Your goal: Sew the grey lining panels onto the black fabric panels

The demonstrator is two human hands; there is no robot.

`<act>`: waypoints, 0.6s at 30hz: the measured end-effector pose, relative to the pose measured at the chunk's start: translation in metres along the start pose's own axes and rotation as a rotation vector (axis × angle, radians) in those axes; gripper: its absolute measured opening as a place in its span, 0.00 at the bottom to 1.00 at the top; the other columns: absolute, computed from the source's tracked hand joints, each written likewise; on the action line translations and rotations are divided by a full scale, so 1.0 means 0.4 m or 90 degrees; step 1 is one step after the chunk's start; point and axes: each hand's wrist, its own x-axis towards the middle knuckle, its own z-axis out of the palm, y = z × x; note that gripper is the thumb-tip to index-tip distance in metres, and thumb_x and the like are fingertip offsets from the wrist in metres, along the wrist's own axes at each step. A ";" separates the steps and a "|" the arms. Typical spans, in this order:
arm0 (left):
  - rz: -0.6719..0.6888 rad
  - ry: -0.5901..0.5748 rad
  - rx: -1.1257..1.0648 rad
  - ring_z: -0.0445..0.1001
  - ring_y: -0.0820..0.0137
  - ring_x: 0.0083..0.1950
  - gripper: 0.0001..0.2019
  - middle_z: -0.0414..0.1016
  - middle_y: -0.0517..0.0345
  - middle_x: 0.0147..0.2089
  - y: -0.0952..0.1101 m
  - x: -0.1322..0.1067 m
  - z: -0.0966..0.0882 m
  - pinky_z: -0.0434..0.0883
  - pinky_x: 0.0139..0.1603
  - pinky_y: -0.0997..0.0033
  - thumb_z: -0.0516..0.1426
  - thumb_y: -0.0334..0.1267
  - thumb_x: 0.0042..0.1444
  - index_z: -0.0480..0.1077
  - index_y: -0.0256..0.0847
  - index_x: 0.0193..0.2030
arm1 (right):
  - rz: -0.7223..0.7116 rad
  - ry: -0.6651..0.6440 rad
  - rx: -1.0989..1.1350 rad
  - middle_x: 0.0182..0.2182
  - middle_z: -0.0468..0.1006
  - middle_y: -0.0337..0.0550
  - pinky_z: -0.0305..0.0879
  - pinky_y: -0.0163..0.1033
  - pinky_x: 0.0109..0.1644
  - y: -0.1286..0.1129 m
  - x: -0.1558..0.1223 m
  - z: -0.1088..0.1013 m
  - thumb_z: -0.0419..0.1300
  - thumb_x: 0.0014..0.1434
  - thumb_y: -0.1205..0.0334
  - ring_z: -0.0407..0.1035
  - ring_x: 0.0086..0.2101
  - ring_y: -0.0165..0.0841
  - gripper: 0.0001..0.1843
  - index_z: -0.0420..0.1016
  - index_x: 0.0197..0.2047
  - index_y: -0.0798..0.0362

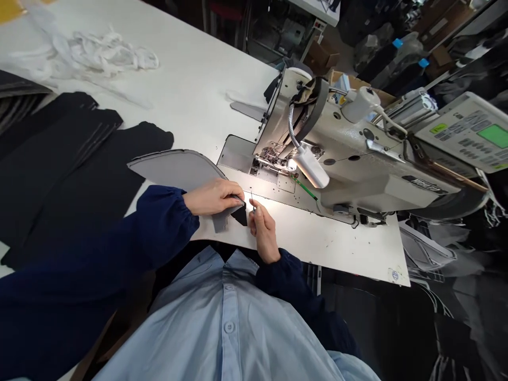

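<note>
Here's the white table [349, 241] filling the view, and on it stands the big sewing machine [357, 180], with no cloth under its needle at this moment. Over at the left lie the dark panels [79, 159], overlapping in layers; whether they're finished or waiting, I can't tell. Beyond them sits a loose heap of white strips [107, 55].

Now the piece in play: the grey panel [174, 168], lying in front of the machine, between the dark panels and the right hand. A dark edge runs along its curved upper side, so that stretch looks done, I'd judge; the corner by the fingers seems the part left.

And the left hand [216, 197] has it, thumb and forefinger pinching that corner! Just beside it, the right hand [262, 227] curls its fingers around a slim metal tool [251, 195], tip up, apparently clear of the cloth.
</note>
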 end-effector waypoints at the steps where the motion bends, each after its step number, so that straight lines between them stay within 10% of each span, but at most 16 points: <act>1: -0.008 0.003 -0.019 0.69 0.73 0.35 0.11 0.75 0.58 0.36 0.003 -0.001 -0.002 0.63 0.38 0.76 0.50 0.39 0.56 0.72 0.38 0.37 | 0.024 -0.003 0.038 0.24 0.63 0.33 0.54 0.33 0.22 -0.005 -0.002 0.012 0.52 0.60 0.36 0.54 0.21 0.25 0.30 0.70 0.52 0.51; 18: -0.058 0.044 -0.054 0.69 0.73 0.34 0.12 0.76 0.58 0.34 0.005 0.008 0.017 0.65 0.37 0.77 0.51 0.37 0.52 0.74 0.38 0.36 | 0.059 -0.015 0.098 0.19 0.58 0.28 0.44 0.31 0.19 -0.023 -0.008 0.012 0.63 0.50 0.39 0.47 0.18 0.22 0.24 0.71 0.38 0.51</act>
